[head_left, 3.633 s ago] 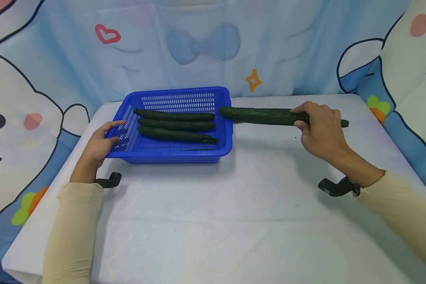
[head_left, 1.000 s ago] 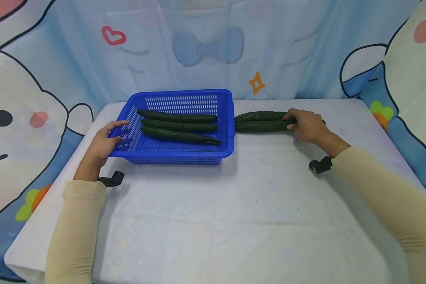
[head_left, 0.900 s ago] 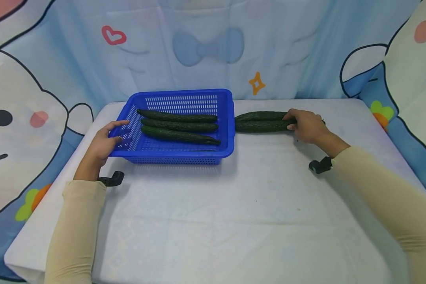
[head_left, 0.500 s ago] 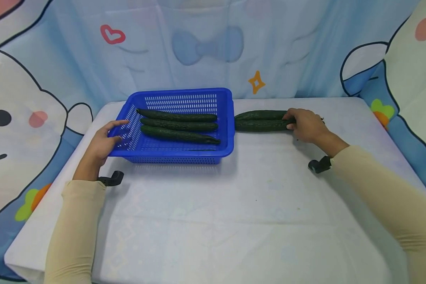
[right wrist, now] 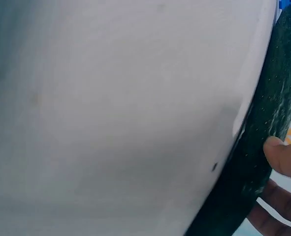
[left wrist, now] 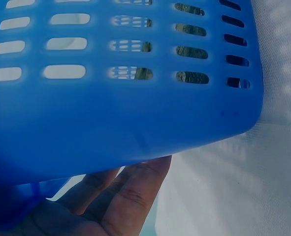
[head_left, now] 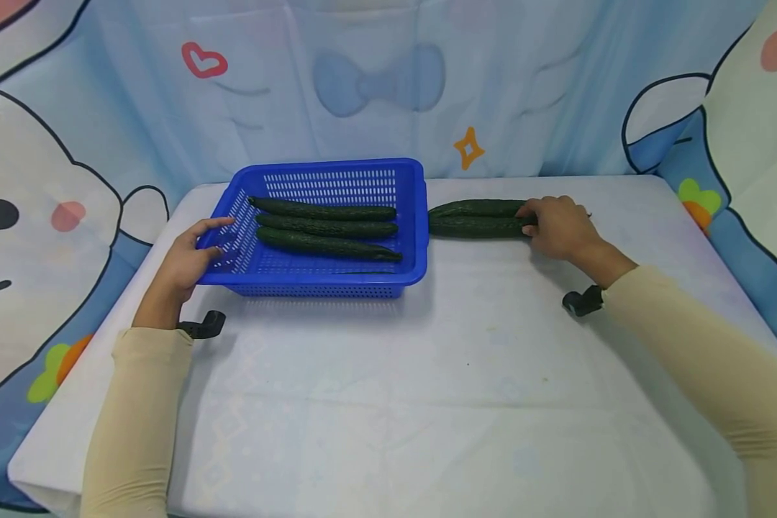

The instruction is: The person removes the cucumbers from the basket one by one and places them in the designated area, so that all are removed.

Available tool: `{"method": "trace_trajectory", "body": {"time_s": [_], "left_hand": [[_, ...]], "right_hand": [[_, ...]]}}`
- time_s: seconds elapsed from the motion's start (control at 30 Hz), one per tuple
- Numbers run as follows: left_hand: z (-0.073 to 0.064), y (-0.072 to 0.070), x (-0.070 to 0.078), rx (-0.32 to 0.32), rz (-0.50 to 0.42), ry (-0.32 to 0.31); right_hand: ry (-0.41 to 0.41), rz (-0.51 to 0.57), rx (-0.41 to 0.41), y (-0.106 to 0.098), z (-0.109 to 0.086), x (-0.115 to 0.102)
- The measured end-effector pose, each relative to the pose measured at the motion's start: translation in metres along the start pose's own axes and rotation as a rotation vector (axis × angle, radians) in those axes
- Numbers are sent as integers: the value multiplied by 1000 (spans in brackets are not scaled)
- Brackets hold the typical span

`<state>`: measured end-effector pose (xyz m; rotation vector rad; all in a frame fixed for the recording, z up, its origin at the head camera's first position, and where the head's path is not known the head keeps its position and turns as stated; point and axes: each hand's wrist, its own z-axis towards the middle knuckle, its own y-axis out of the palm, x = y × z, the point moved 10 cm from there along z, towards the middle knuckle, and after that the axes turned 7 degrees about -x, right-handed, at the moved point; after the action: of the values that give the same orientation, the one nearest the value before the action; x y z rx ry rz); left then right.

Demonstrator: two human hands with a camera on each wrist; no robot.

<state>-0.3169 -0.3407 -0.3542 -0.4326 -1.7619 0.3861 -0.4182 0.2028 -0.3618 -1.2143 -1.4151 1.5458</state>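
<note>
A blue plastic basket [head_left: 329,291] with slotted walls stands at the back left of the table. Inside it lie three dark green cucumbers [head_left: 326,244], side by side. My left hand [head_left: 184,265] holds the basket's left end; in the left wrist view its fingers [left wrist: 135,196] reach under the rim. Two more cucumbers [head_left: 475,228] lie against each other on the table, right of the basket, their left tips close to its wall. My right hand [head_left: 562,228] grips them near the right end, covering that part. In the right wrist view the thumb presses a cucumber [right wrist: 273,108].
A white cloth covers the table [head_left: 388,388], with a few small dark specks on it. Behind hangs a blue cartoon-printed curtain [head_left: 382,137] along the back edge. Each wrist carries a black camera mount [head_left: 583,301].
Since the oldest frame, the cucumber in my right hand has come down from the basket's right rim to the table, and two now show there. Over the last second nothing moves noticeably.
</note>
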Motion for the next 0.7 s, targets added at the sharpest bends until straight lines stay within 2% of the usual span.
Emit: {"method": "trace_trajectory", "body": {"time_s": [0.13, 0.27, 0.5, 0.57, 0.7], "left_hand": [[0, 0, 0, 2, 0, 0], [0, 1, 0, 3, 3, -2], [1, 0, -1, 4, 6, 3], [1, 0, -1, 8, 12, 6], [1, -1, -1, 16, 11, 10]], "right_hand": [[-26, -9, 61, -10, -5, -14], [-85, 47, 136, -24, -13, -44], [-342, 131, 359, -51, -35, -129], [-395, 136, 370, -55, -40, -155], [-475, 168, 299, -54, -47, -203]]}}
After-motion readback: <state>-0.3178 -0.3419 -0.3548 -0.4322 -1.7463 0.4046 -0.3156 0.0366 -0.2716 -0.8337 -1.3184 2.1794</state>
